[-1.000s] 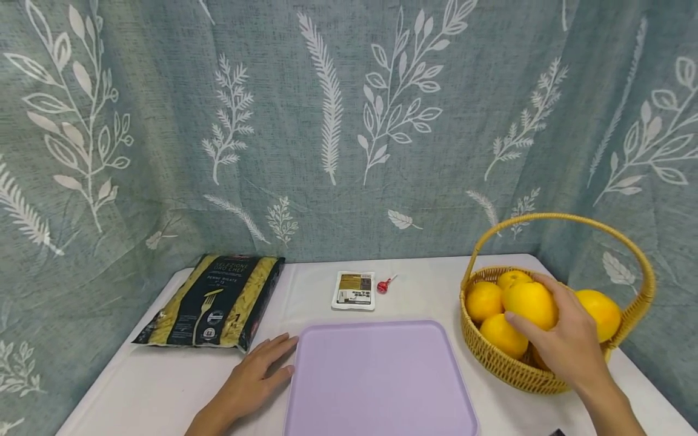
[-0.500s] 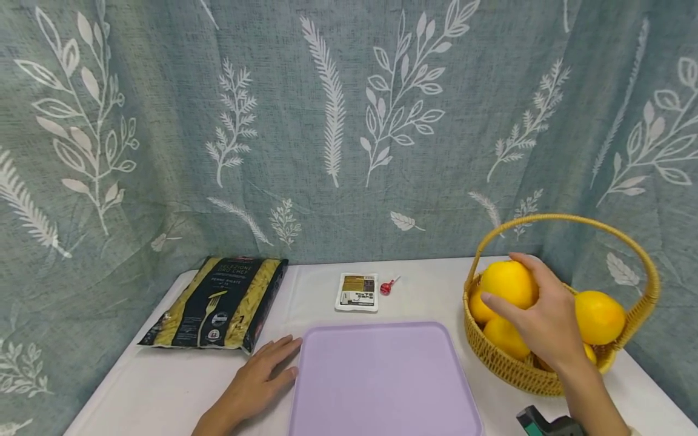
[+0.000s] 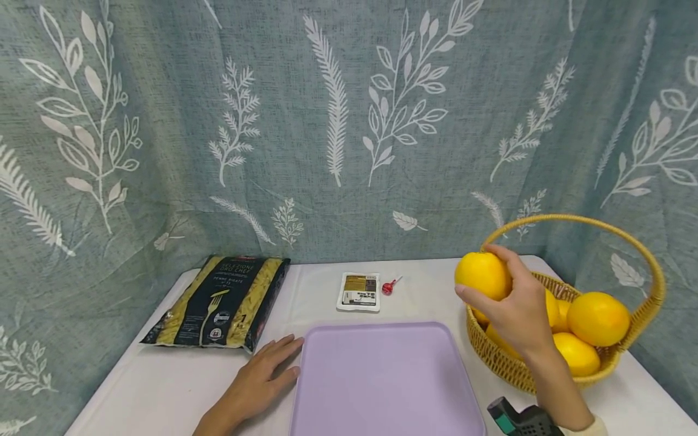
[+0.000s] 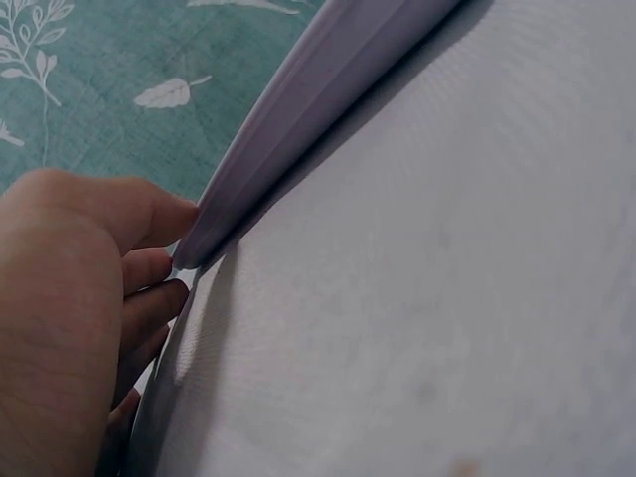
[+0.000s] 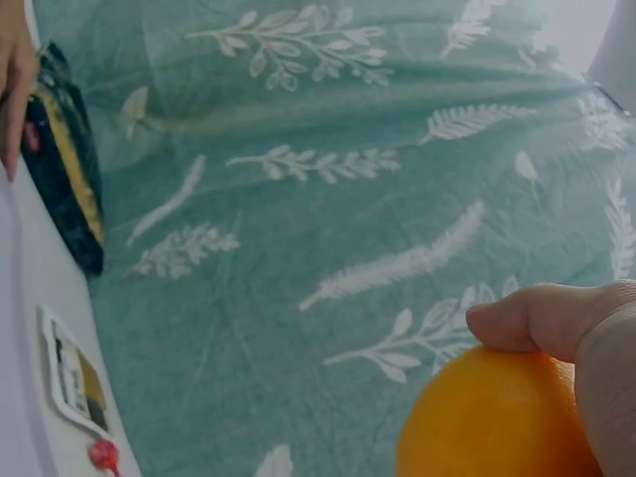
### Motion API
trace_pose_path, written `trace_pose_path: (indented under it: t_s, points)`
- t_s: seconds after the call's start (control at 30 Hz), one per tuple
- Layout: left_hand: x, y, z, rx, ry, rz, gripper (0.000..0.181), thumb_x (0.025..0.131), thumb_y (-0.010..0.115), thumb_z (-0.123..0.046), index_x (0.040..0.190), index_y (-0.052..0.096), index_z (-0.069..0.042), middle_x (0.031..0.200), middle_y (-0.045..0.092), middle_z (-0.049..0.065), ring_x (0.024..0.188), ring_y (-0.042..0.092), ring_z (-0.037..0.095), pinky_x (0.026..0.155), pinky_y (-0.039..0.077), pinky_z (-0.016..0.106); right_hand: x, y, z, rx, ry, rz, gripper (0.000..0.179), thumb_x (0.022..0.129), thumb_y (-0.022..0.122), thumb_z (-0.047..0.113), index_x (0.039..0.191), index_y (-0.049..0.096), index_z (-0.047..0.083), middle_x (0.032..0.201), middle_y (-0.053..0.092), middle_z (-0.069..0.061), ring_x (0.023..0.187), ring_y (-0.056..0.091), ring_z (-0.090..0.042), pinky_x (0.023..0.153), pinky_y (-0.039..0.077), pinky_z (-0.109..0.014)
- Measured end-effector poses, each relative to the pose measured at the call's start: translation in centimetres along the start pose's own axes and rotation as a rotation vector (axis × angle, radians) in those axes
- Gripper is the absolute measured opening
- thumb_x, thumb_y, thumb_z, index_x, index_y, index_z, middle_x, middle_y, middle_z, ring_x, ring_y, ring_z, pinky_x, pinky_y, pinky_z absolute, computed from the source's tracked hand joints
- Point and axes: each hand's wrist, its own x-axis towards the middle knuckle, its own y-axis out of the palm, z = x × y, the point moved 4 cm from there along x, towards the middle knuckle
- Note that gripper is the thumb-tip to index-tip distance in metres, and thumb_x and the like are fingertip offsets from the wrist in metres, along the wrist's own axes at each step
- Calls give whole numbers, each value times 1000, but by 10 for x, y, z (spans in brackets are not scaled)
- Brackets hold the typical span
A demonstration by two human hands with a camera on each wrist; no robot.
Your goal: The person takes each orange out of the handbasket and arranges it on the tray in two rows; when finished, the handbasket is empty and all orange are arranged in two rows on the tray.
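Observation:
My right hand [image 3: 520,303] grips an orange [image 3: 482,276] between thumb and fingers, above the left rim of the wicker basket [image 3: 507,372]. In the right wrist view the thumb lies across the top of the orange [image 5: 492,422]. Several more oranges [image 3: 598,319] sit in the basket, some partly hidden by my hand and forearm. My left hand [image 3: 256,378] rests on the table with its fingers extended, fingertips at the left edge of the lilac tray [image 3: 382,375]. In the left wrist view the thumb and fingertips reach the tray's side wall [image 4: 288,119].
A black and yellow bag of penne [image 3: 218,303] lies at the back left. Behind the tray are a small white-edged packet [image 3: 358,292] and a red lollipop [image 3: 388,287]. The basket's tall handle [image 3: 578,218] arches over the fruit. A leaf-patterned curtain [image 3: 349,121] hangs behind the table.
My right hand has lifted the orange out of the basket and carried it left to just past the basket's left rim. The left hand has stayed at the tray's edge.

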Motion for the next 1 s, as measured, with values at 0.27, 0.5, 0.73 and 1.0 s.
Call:
trace_pose_path:
  t_s: [0.27,0.5,0.73,1.0]
  points:
    - [-1,-3,0,-7,-9,6,53,99,62,-37,149,54,-20,157,45,13,148,31,46,120,21,68,-6,32,6,78,-11,98,70,84,82,23,147,50,15,133,59,-14,91,60,-29,70,56,-34]
    - [0,-1,1,-3,0,12,54,99,62,-38,150,53,-21,157,45,12,148,31,44,121,21,65,-13,64,6,150,-44,148,66,85,81,19,144,51,15,130,62,-13,90,63,-28,71,58,-36]
    - [0,-1,2,7,12,-3,53,99,61,-36,149,53,-19,156,46,13,148,33,44,121,22,65,-26,109,6,230,-115,219,58,89,79,23,141,55,17,132,63,-10,98,64,-26,76,60,-34]
    - [0,0,0,9,17,1,53,99,61,-36,149,53,-19,156,46,13,148,33,42,123,21,62,-38,139,2,343,-33,283,50,90,78,20,137,61,22,137,61,-9,106,63,-27,83,58,-35]
